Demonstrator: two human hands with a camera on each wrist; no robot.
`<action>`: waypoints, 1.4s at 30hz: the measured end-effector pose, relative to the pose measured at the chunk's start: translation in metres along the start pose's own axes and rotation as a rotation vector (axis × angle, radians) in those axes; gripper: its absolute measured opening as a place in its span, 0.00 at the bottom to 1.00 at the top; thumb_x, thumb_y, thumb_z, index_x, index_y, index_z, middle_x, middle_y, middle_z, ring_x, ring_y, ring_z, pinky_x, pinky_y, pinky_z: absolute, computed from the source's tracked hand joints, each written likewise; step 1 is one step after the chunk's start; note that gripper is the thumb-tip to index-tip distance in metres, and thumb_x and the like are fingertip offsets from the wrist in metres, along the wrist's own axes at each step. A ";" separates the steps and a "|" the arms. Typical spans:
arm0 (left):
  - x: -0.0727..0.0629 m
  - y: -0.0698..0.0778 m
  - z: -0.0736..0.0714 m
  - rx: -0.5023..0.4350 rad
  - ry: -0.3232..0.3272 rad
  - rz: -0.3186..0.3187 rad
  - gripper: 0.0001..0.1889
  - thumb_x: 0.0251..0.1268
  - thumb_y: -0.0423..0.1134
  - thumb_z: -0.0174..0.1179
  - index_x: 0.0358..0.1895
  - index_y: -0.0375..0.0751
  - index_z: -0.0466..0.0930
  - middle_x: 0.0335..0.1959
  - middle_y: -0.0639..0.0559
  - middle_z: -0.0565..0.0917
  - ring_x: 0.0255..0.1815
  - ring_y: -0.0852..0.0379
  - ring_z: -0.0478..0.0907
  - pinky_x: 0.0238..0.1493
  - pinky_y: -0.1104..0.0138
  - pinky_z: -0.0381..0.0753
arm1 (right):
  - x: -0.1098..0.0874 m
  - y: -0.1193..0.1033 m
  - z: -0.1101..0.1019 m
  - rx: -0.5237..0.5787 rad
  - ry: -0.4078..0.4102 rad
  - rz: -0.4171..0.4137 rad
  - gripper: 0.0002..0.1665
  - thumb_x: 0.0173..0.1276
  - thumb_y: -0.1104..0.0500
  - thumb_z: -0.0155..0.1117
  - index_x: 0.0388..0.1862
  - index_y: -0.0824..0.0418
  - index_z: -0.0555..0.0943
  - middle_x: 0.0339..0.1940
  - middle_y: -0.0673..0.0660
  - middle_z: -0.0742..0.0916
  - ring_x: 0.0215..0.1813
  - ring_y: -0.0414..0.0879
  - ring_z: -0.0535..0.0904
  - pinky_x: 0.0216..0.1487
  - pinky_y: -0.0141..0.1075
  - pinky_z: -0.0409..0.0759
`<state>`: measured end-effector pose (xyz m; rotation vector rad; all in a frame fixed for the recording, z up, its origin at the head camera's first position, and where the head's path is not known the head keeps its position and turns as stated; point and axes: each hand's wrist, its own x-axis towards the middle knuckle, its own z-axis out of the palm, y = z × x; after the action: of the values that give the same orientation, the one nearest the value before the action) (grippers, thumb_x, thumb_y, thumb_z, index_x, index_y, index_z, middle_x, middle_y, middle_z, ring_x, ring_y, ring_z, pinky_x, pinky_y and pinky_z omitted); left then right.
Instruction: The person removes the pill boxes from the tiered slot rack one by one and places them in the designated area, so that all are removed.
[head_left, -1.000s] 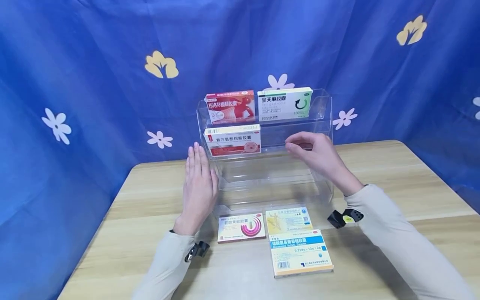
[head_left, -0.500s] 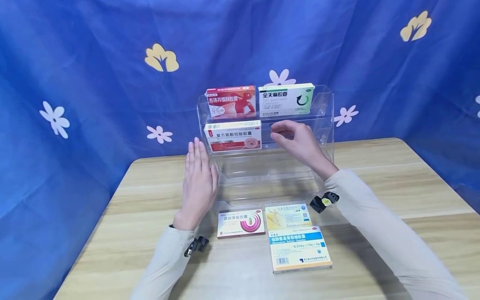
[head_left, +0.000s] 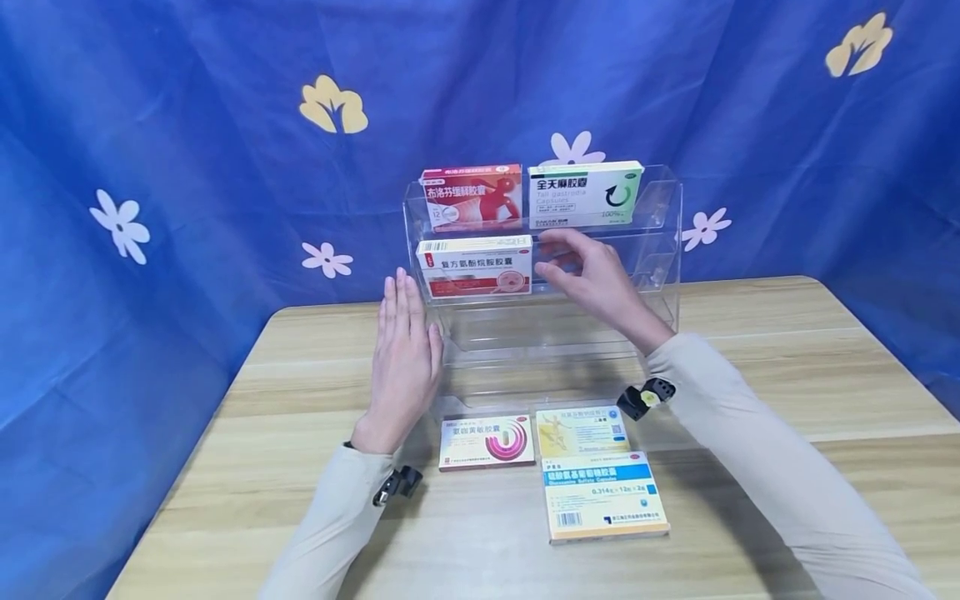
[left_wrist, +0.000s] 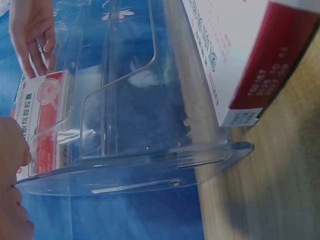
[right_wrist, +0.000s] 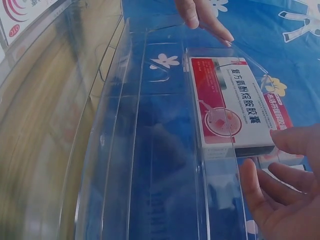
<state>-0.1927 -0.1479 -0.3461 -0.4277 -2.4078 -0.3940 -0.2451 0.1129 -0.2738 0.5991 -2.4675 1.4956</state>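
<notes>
currently, the left hand lies straight-fingered along the rack, while the right hand, thumb and fingers parted, sits beside the second-tier box.

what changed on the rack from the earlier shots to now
The right hand moved to the person's left and slightly up, to the right end of the red-and-white capsule box; contact is unclear. Nothing was visibly gripped or released. The left hand stayed at the clear rack's left side. That box, the ibuprofen box, gastrodia box, pink-ringed box, yellow box and glucosamine box stayed put.
</notes>
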 end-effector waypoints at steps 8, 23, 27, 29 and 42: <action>0.002 0.005 0.001 -0.015 -0.025 -0.007 0.32 0.75 0.37 0.41 0.74 0.23 0.42 0.77 0.34 0.42 0.78 0.43 0.35 0.76 0.52 0.42 | 0.000 -0.001 -0.002 -0.018 -0.015 -0.015 0.26 0.66 0.59 0.65 0.63 0.61 0.75 0.54 0.59 0.84 0.49 0.51 0.82 0.51 0.41 0.80; 0.003 0.003 0.000 -0.020 -0.020 -0.016 0.32 0.76 0.38 0.39 0.74 0.24 0.40 0.77 0.34 0.41 0.78 0.46 0.32 0.76 0.53 0.40 | 0.008 -0.006 0.006 -0.013 -0.044 -0.046 0.24 0.66 0.60 0.66 0.60 0.65 0.75 0.48 0.61 0.83 0.46 0.52 0.80 0.51 0.42 0.79; 0.002 0.002 0.000 -0.021 -0.015 -0.017 0.32 0.76 0.38 0.38 0.74 0.24 0.40 0.77 0.34 0.41 0.78 0.46 0.32 0.76 0.53 0.39 | 0.008 -0.007 0.009 -0.028 -0.037 -0.043 0.20 0.67 0.60 0.65 0.56 0.64 0.77 0.48 0.60 0.84 0.46 0.51 0.80 0.50 0.42 0.79; 0.002 0.002 0.000 -0.024 -0.012 -0.018 0.32 0.75 0.38 0.39 0.74 0.24 0.40 0.77 0.34 0.41 0.78 0.46 0.32 0.77 0.54 0.38 | 0.009 -0.007 0.010 -0.022 -0.036 -0.033 0.19 0.67 0.60 0.65 0.55 0.64 0.77 0.48 0.60 0.84 0.45 0.51 0.81 0.49 0.42 0.79; 0.001 0.002 -0.001 -0.019 -0.018 -0.021 0.32 0.75 0.37 0.41 0.74 0.23 0.42 0.77 0.34 0.43 0.78 0.45 0.33 0.76 0.53 0.41 | 0.011 -0.004 0.013 0.034 0.029 -0.026 0.17 0.66 0.60 0.66 0.53 0.65 0.79 0.47 0.59 0.85 0.48 0.49 0.82 0.52 0.38 0.81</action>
<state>-0.1919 -0.1461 -0.3441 -0.4159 -2.4292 -0.4240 -0.2528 0.0968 -0.2722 0.6091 -2.4078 1.5287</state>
